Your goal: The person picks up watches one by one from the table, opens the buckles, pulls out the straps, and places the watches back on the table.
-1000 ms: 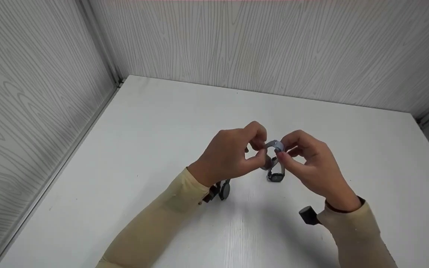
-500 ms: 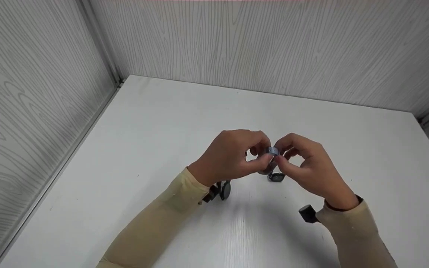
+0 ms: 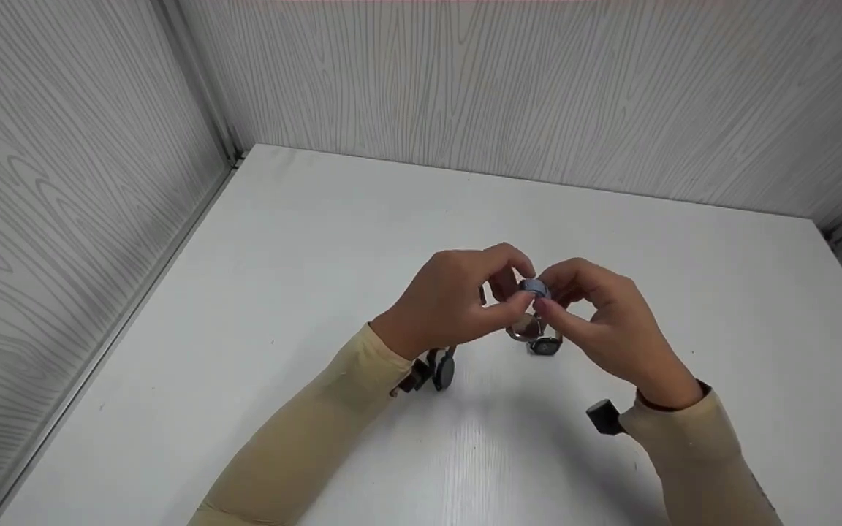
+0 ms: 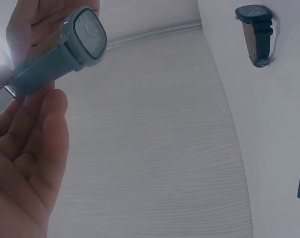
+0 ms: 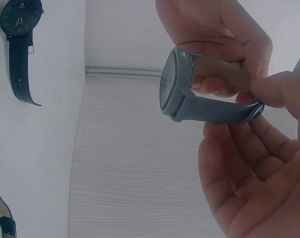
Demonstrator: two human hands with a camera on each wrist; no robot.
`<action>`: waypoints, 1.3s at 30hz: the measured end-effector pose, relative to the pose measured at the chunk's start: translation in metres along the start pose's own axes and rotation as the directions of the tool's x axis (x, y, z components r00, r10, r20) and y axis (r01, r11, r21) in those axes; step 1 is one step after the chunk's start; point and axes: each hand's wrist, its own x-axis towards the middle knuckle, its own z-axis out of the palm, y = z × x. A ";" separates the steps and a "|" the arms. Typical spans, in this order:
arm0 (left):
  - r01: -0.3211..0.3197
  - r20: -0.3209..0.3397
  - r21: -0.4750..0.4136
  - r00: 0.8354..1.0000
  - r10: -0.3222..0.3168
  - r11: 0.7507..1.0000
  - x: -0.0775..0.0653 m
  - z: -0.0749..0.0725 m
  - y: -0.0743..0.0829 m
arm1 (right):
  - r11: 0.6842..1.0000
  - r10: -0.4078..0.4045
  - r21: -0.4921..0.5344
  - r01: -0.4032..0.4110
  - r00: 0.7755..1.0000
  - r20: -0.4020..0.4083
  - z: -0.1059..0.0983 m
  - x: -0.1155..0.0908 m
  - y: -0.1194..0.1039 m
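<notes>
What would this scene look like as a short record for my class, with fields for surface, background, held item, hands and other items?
Surface: smooth white table
Background: grey wood-grain panels
Held item: grey-blue watch with a rounded-square case, strap looped; whether fastened, cannot tell
Left hand: pinches the strap
Right hand: pinches the same strap
Other item 1: black watch with a rounded-square case, on the table
Other item 2: round black watch, on the table, apart from item 1
</notes>
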 end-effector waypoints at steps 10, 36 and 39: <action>-0.015 0.002 0.033 1.000 0.014 0.999 0.003 0.000 -0.001 | 0.999 0.026 -0.035 -0.025 1.000 0.001 0.000 0.002 0.004; 0.106 0.142 0.023 0.984 -0.108 0.994 0.001 -0.007 -0.005 | 0.999 0.012 -0.051 -0.011 0.999 0.036 0.003 0.002 0.013; 0.136 0.176 0.018 0.975 -0.137 0.991 0.003 -0.010 -0.004 | 0.997 0.027 -0.068 -0.023 0.998 0.049 0.003 0.002 0.013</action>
